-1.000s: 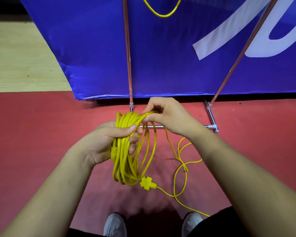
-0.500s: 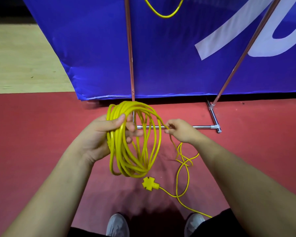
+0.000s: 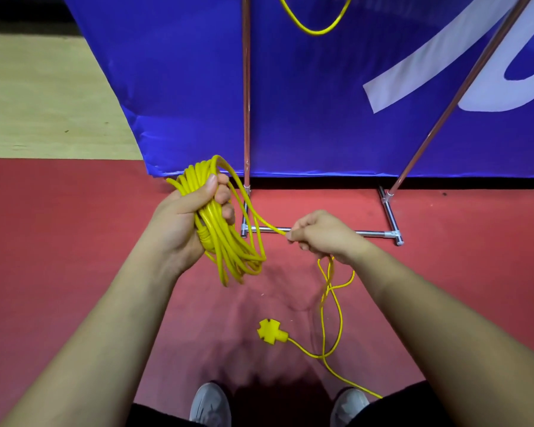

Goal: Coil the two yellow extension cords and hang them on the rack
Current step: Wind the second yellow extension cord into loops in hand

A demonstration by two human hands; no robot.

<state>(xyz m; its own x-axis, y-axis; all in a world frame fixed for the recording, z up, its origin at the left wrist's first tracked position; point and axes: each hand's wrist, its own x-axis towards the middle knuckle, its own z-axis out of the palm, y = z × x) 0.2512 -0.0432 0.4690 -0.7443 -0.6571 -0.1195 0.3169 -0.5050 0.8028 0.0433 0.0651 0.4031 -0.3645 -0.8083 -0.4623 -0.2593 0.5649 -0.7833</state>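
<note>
Yellow coil (image 3: 226, 241), centre left, looks mostly wound in the gripping left hand (image 3: 182, 220). The right hand (image 3: 324, 235) pinches its free strand (image 3: 269, 224), the plug (image 3: 270, 332) lying loose lower centre. Another cord's loop (image 3: 314, 33) hangs top centre, apparently racked.

— What stands at the back?
— A blue banner (image 3: 321, 103). Its lower edge reaches the floor, and large white lettering (image 3: 429, 63) on its right part is cut off by the frame.

— And the floor?
— Red flooring (image 3: 59, 241) covers the near part. Pale wooden boards (image 3: 43, 97) lie beyond it on the left, and the two meet in a straight line.

— Anything at the bottom edge?
— A grey left shoe (image 3: 210, 405) and a grey right shoe (image 3: 349, 406), toes towards the banner, with black trousers (image 3: 392, 408) just beside the right shoe.
</note>
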